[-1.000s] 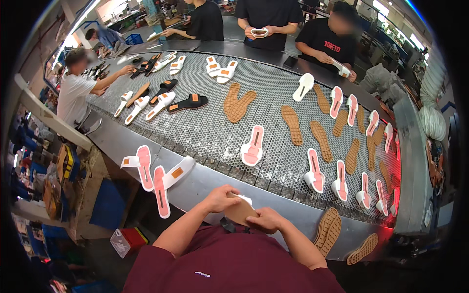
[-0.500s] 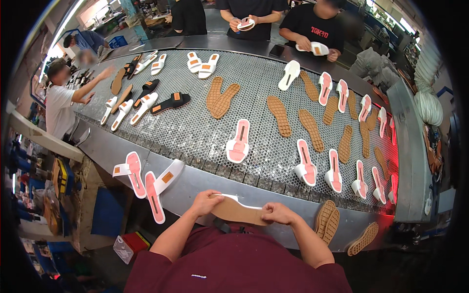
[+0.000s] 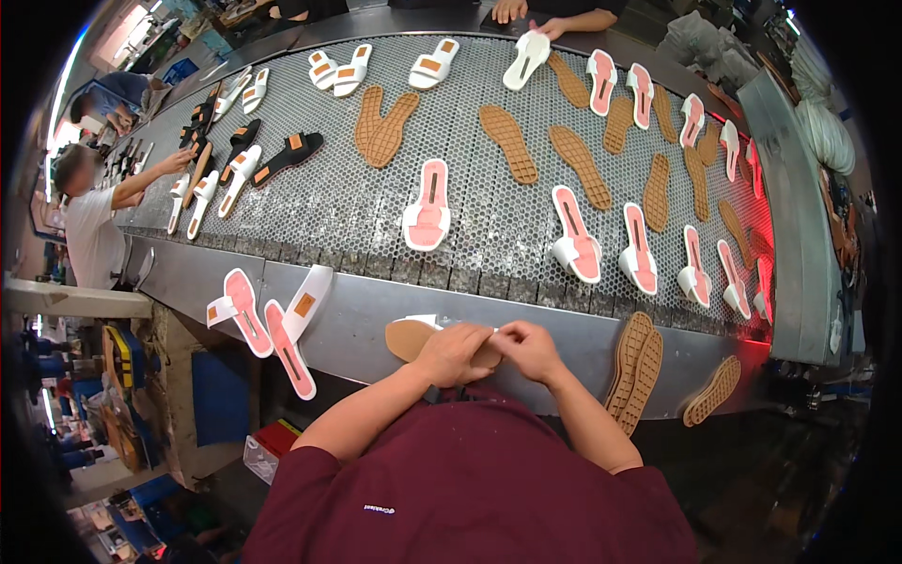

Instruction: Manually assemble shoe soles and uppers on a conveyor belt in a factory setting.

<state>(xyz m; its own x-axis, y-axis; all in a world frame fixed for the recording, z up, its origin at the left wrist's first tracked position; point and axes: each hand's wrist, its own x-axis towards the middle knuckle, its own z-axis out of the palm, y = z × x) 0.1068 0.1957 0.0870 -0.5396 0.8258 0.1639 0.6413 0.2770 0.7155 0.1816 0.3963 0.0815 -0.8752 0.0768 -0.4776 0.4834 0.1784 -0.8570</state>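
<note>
At the table's near edge I hold a white slide sandal with a smooth tan sole (image 3: 406, 339), the sole facing me. My left hand (image 3: 455, 353) is closed over one end of it and hides much of that part. Fingers pinched, my right hand (image 3: 529, 351) presses at the same end, close to the left fingertips. To the left, two white sandals with pink insoles, one nearer the middle (image 3: 292, 350) and one farther left (image 3: 242, 305), lie on the metal ledge. Tan soles with a grid tread (image 3: 631, 367) rest on the ledge to the right.
Beyond the metal ledge (image 3: 376, 291) runs a mesh conveyor (image 3: 329, 207) bearing several white sandals and loose tan soles. A black sandal (image 3: 288, 158) lies among white ones at the left. Co-workers stand across the belt and at its left end. Red light shines at the right-hand end.
My left hand has slid right along the sandal to its right end, near my right hand. The head view has shifted, and a white sandal now lies on the belt's far side.
</note>
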